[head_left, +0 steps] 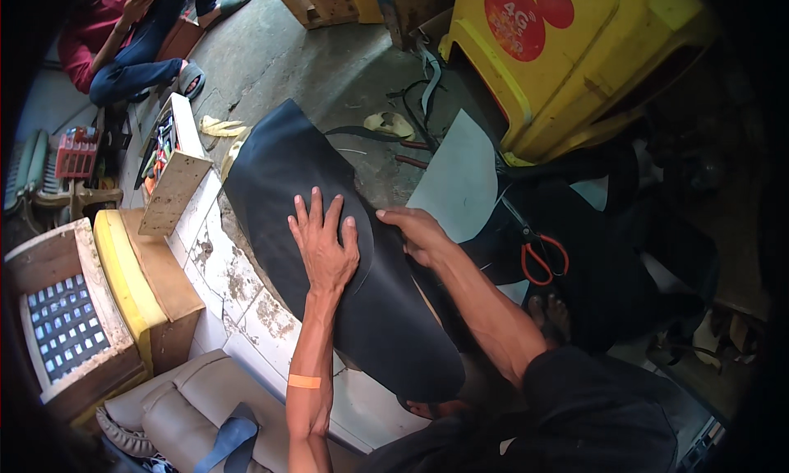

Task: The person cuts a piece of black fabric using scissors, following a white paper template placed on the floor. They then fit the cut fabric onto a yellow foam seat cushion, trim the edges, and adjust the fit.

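A large sheet of smooth black material, like leatherette (283, 156), lies across the space in front of me, with a thin curved line on it. My left hand (323, 247) rests flat on it, fingers spread. At the sheet's right edge my right hand (419, 235) is closed, thumb along the edge and the other fingers curled, partly hidden. Beyond that hand stands a pale grey-white cut piece (460, 177) with a rounded side. Red-handled scissors (542, 255) lie to the right on dark material (600, 267), close to my bare foot (551, 315).
A yellow plastic stool (567, 70) stands far right. On the left are a wooden tool box (177, 185), a wooden frame with woven straps (70, 317) and a brown cushioned seat (197, 407). Another person (123, 54) sits far left. Straps and red-handled pliers (411, 152) lie on the floor.
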Tool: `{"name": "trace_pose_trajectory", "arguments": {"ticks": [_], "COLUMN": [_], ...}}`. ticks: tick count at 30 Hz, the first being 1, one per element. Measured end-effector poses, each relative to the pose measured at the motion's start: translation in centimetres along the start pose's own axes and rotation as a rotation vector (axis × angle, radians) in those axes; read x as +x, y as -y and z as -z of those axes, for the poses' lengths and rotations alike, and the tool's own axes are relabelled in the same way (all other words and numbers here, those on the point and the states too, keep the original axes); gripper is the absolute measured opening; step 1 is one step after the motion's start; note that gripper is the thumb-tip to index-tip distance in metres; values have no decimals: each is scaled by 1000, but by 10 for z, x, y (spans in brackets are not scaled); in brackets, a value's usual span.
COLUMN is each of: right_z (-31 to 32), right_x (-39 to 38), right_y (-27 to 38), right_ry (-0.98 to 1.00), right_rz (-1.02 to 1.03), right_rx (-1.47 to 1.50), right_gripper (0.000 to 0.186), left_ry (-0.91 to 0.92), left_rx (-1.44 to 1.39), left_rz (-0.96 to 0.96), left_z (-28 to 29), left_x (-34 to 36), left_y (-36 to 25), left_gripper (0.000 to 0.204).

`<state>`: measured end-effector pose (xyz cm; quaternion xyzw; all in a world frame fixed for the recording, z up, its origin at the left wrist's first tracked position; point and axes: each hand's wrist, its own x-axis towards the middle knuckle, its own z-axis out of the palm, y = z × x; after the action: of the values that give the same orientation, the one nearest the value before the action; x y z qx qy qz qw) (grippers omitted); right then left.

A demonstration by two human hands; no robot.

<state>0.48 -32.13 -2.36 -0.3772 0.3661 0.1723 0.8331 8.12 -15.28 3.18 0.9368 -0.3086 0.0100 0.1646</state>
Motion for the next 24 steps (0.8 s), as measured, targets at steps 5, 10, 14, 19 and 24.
{"name": "trace_pose_trajectory", "arguments": {"ticks": [5, 10, 14, 19, 24], "right_z": [4, -1, -5, -4, 14], "right_x": [28, 29, 26, 28, 22], "right_y": [-8, -15, -19, -23, -26], "right_ry": [165, 114, 106, 66, 141], "right_rz": [165, 206, 221, 290, 417], "right_rx": [552, 575, 625, 646, 748], "right_gripper": [51, 49, 50, 48, 47], "left_ry": [2, 10, 32, 108, 105], "left_rx": [-42, -40, -59, -37, -70], "left_rz": [33, 33, 39, 102, 93], "left_z": [-8, -4, -3, 7, 1], "left_x": [-2, 0, -1, -6, -13], "left_y": [1, -3, 0, -23, -17], "left_gripper": [47, 46, 50, 51, 54]}}
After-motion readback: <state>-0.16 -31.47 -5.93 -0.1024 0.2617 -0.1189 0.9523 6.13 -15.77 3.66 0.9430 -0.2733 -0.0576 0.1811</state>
